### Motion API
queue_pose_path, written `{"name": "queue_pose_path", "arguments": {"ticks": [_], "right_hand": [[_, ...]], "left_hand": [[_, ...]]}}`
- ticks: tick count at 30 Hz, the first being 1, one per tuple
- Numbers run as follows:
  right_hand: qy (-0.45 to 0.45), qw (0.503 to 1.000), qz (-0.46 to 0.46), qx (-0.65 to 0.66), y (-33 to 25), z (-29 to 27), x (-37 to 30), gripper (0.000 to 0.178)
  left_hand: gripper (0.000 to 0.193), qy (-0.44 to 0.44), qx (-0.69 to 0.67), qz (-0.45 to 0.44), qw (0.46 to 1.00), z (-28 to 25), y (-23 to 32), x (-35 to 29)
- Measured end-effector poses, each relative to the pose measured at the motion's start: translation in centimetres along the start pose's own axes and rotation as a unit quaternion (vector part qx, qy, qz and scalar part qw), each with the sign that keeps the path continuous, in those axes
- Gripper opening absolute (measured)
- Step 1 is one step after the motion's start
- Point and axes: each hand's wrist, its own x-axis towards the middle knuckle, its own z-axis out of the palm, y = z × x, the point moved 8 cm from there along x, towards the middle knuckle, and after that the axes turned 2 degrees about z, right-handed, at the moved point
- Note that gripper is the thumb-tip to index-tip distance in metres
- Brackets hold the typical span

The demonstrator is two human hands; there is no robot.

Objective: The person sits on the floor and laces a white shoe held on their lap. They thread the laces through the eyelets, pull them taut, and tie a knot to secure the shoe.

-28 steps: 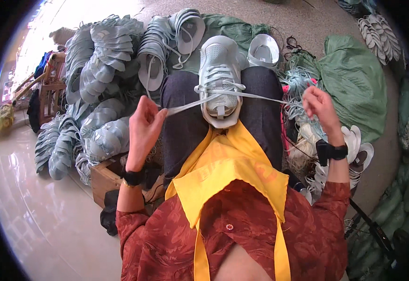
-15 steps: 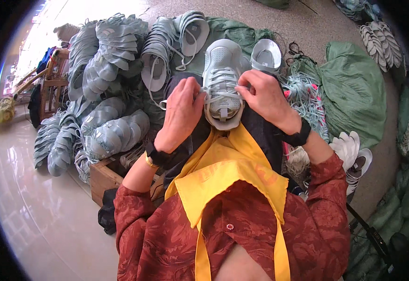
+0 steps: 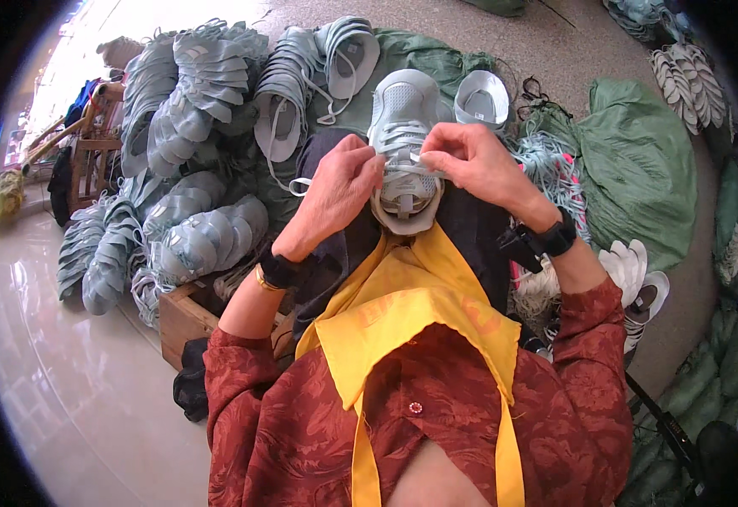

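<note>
A pale blue-grey shoe upper lies on my lap, its rounded toe pointing away from me. A pale shoelace crosses its front in several rows. My left hand is closed in a pinch on the lace at the upper's left edge, and a loose lace end sticks out beside that hand. On the other side, my right hand pinches the lace over the right half of the upper, its fingertips close to the left ones. The fingers partly cover the lace rows.
Stacks of nested pale uppers lie to the left, above a wooden box. Another upper sits beyond my right hand. Right of it are bundled laces, a green sack and white uppers. A yellow apron covers my lap.
My hands have come closer together over the upper. The right one has shifted inward across the lace rows, and the left fingertips have risen slightly toward the toe.
</note>
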Motion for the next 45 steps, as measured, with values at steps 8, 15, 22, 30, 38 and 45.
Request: {"name": "queue_pose_path", "arguments": {"ticks": [8, 15, 22, 30, 38, 45], "right_hand": [[0.054, 0.990, -0.047, -0.125, 0.6, -2.2, 0.3, 0.019], [0.061, 0.979, -0.098, -0.170, -0.8, -2.3, 1.3, 0.023], [0.041, 0.988, -0.029, -0.145, 0.0, -2.1, 0.6, 0.024], [-0.010, 0.999, 0.029, -0.043, 1.2, -1.7, 0.6, 0.022], [0.067, 0.927, -0.175, -0.324, -2.2, -1.0, 1.1, 0.025], [0.068, 0.949, -0.148, -0.269, -0.7, -2.2, 1.9, 0.023]], "left_hand": [[0.024, 0.025, -0.023, -0.021, 0.999, -1.2, -0.7, 0.4], [0.010, 0.050, -0.013, -0.023, 0.998, -1.3, -1.1, -0.1], [0.009, 0.118, -0.050, -0.037, 0.991, -1.1, -1.8, -0.2], [0.021, -0.032, -0.092, -0.019, 0.995, 0.0, -1.9, 0.2], [0.028, 0.044, 0.109, 0.044, 0.992, -2.0, 0.7, 0.8], [0.026, 0.043, 0.055, 0.022, 0.997, -2.2, 0.4, 0.8]]}}
